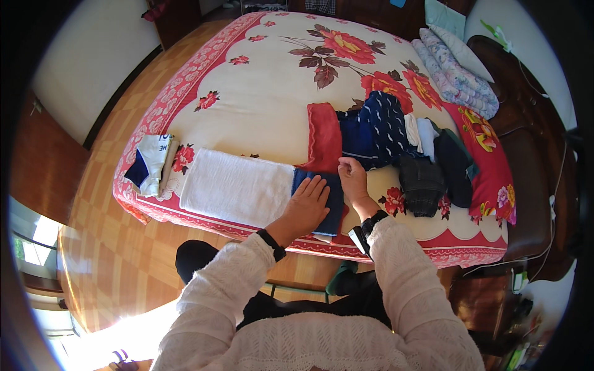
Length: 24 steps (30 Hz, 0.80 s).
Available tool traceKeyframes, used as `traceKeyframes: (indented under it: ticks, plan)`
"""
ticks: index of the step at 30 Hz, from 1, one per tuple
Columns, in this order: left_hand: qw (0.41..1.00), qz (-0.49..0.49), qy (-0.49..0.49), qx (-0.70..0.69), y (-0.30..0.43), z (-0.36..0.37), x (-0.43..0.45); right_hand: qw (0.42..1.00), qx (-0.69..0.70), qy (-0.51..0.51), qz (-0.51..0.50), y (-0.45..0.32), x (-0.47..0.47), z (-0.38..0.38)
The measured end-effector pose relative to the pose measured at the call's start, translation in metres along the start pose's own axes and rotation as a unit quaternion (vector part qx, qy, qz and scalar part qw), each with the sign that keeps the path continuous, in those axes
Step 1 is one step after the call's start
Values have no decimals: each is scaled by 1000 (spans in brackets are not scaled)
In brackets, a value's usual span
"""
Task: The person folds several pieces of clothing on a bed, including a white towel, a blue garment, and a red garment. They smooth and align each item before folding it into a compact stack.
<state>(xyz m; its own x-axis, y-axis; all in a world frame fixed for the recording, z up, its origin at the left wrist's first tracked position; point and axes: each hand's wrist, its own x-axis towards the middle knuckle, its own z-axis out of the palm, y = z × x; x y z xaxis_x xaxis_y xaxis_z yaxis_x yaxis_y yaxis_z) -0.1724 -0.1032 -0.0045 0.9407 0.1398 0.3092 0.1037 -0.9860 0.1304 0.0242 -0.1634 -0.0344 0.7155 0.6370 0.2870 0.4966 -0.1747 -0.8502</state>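
Note:
My left hand (pixel 307 203) lies flat, palm down, on a folded navy cloth (pixel 335 204) with a blue stitched edge. That cloth overlaps the right end of a long white towel (pixel 239 185) spread near the bed's front edge. Beyond it, a red cloth (pixel 323 134) stretches away from me, and some red also shows under the navy piece. My right hand (pixel 353 178) hovers or rests just right of the navy cloth, with thumb and fingers curled together. Whether anything is pinched in it cannot be made out.
Dark blue patterned clothing (pixel 383 130) is heaped to the right, beside folded dark grey jeans (pixel 421 185) and a dark green garment (pixel 454 167). A red floral pillow (pixel 487 157) borders them. Folded white-and-navy clothing (pixel 151 164) sits at the left corner of the floral bedspread (pixel 232 116).

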Motion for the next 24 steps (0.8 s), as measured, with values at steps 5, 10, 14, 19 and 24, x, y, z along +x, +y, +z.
traceKeyframes:
  ticks: [5, 10, 14, 19, 24]
  plan:
    - [996, -48, -71, -28, 5, 24, 10, 983, 134, -7, 128, 9, 46, -5]
    - [995, -64, -70, -36, 6, 36, 7, 945, 234, -53, 222, 4, 68, 5]
    - [995, -60, -51, -60, 5, 36, 7, 863, 409, -117, 272, -2, 80, 17]
    - [994, -61, -52, -69, 3, 35, 8, 790, 487, -137, 348, -14, 86, 24]
    - [994, -67, -70, -52, 4, 35, 9, 771, 566, -193, 221, -31, 78, -5]
